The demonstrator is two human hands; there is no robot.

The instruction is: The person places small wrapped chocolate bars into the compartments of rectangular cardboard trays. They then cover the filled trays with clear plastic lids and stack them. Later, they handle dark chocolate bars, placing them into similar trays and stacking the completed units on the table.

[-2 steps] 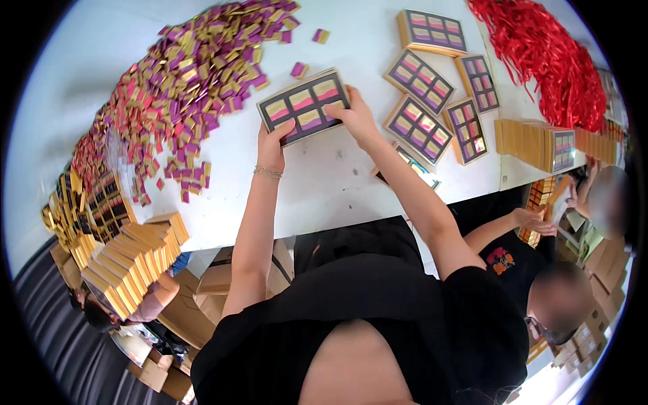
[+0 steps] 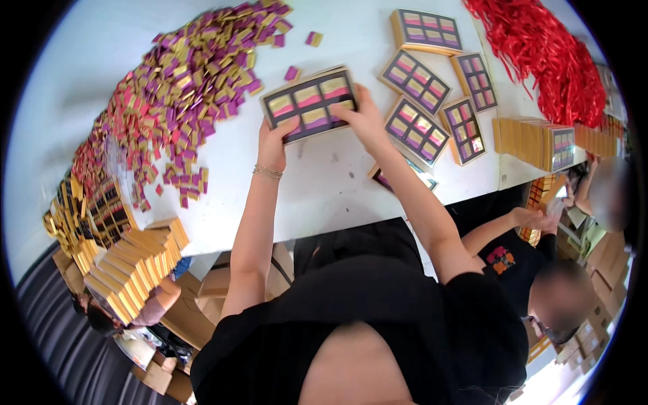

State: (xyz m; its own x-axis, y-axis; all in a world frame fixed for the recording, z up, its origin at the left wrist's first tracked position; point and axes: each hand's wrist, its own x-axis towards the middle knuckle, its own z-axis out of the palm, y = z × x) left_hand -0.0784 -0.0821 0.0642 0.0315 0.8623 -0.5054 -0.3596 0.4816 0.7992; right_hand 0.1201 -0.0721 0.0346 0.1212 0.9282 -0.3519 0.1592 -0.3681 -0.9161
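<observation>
Both hands grip a flat dark-framed box [image 2: 310, 94] with six compartments of gold pieces banded pink and purple. My left hand [image 2: 275, 142] holds its lower left, thumb on the front; my right hand [image 2: 365, 121] holds its right side, thumb over a lower compartment. A large heap of small gold, purple and pink wrapped pieces [image 2: 202, 74] spreads to the left. Several similar filled boxes [image 2: 412, 77] lie right of my right hand, one [image 2: 385, 177] partly under my forearm.
The white table [image 2: 337, 189] carries red shiny tassels [image 2: 540, 61], gold-edged box rows [image 2: 526, 142], stacks [image 2: 135, 263] and dark boxes [image 2: 101, 206] at the left. Co-workers work at right [image 2: 513, 250] and left [image 2: 155, 304], amid cardboard cartons [image 2: 175, 317].
The box in my hands has shifted slightly to the right and up, its gripped position much the same. A co-worker's hands at the right have moved slightly with an item.
</observation>
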